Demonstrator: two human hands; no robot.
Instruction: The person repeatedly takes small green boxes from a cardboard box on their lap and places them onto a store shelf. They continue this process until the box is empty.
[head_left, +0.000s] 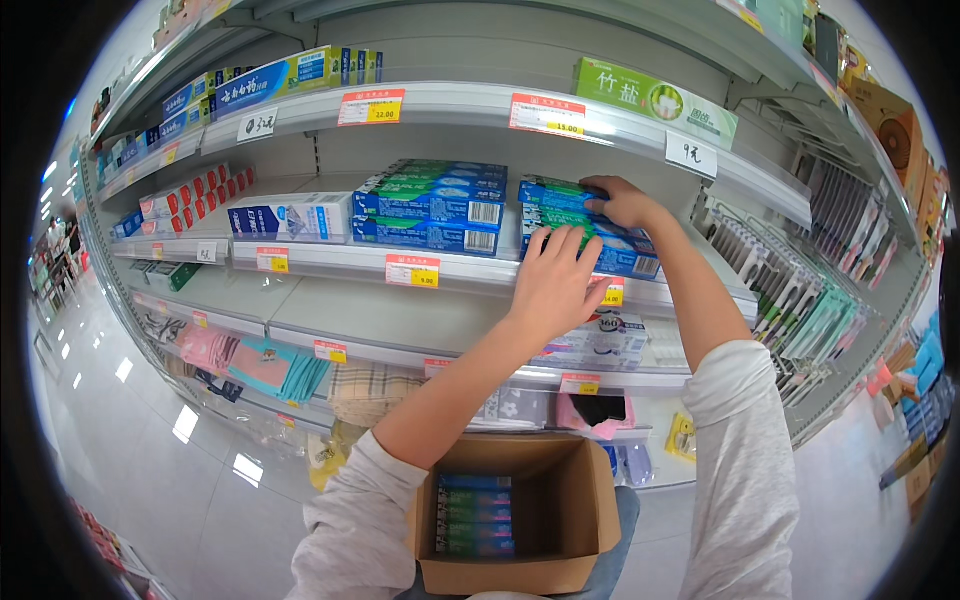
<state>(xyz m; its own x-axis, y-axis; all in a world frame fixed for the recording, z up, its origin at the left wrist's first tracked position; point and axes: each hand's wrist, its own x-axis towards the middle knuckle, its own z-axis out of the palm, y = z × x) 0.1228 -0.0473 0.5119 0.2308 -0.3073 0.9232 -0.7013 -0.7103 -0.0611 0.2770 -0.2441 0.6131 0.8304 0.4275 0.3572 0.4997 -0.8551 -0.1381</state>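
My left hand (556, 275) has its curved fingers on the front of a stack of blue and green toothpaste boxes (640, 258) on the middle shelf, its thumb low at the shelf edge. Farther back, my right hand (622, 202) grips the top of the same stack at its right end, its fingertips partly hidden. A neat stack of similar boxes (428, 215) lies just to the left. Below my arms, an open cardboard box (566, 495) holds several more blue and green toothpaste boxes (475, 520) along its left side.
White and purple boxes (285, 217) and red ones (180, 203) lie further left. A long green box (630, 95) stands on the upper shelf (450, 97). Hanging toothbrushes (810, 300) fill the right. Lower shelves hold folded cloths (270, 370); a tiled floor (160, 470) shows at lower left.
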